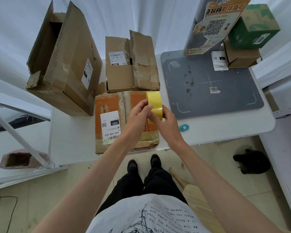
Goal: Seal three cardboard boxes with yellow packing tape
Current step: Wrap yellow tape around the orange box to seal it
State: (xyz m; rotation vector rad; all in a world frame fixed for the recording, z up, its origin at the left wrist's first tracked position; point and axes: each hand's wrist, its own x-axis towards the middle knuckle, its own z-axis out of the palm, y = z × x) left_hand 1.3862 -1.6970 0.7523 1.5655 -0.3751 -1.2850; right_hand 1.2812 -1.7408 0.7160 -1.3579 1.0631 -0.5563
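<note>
White table [71, 135] bears worn boxes; left hand [138, 113] and right hand [163, 120] grip glossy yellow tape roll [155, 103].

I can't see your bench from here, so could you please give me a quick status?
Left hand and right hand both holding the yellow tape roll above the orange box. No tape applied yet. Nothing in the way.

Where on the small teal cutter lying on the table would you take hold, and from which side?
Pinch the cutter across its narrow width, coming straight down from above. It lies flat on the white table, right of the orange box, with bare table all round, so nothing blocks either side. Both hands now hold the tape.
</note>
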